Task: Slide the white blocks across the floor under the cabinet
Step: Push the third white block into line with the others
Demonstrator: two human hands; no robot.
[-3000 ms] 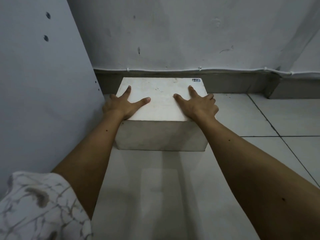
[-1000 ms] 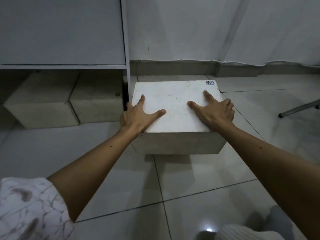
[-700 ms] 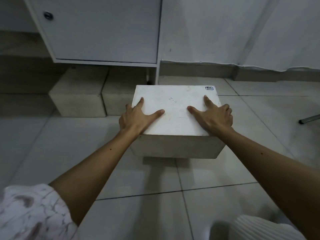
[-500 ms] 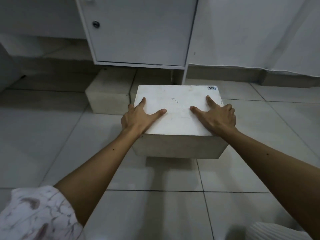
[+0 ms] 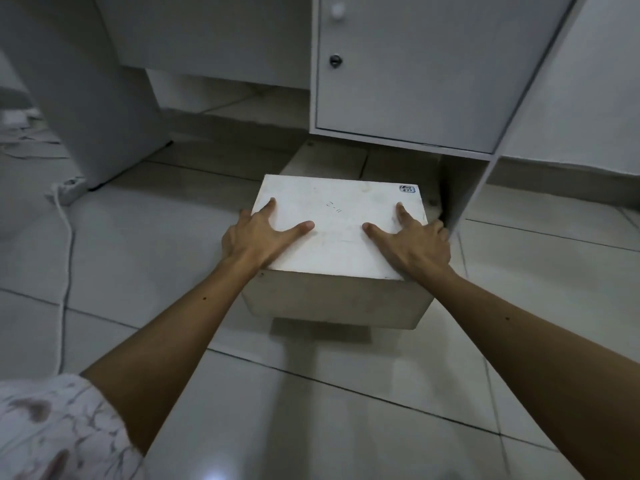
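Observation:
A white block point(image 5: 341, 237) sits on the tiled floor in front of the grey cabinet point(image 5: 408, 74). It has a small label at its far right corner and faint writing on top. My left hand point(image 5: 258, 237) lies on its near left top, thumb and forefinger spread, the other fingers curled over the left edge. My right hand point(image 5: 412, 242) lies the same way on the near right top, fingers wrapped over the right edge. Two more white blocks point(image 5: 329, 161) stand side by side in the gap under the cabinet, just behind this one.
The cabinet's right side panel point(image 5: 464, 188) reaches the floor just right of the block. A grey desk leg panel point(image 5: 79, 98) stands at the left. A power strip and white cable point(image 5: 64, 209) lie on the floor at far left. A skirting runs along the wall point(image 5: 571, 174).
The block has slid left from the wall side to the front of the cabinet, with both hands staying on it. The view has swung so the cabinet is now straight ahead.

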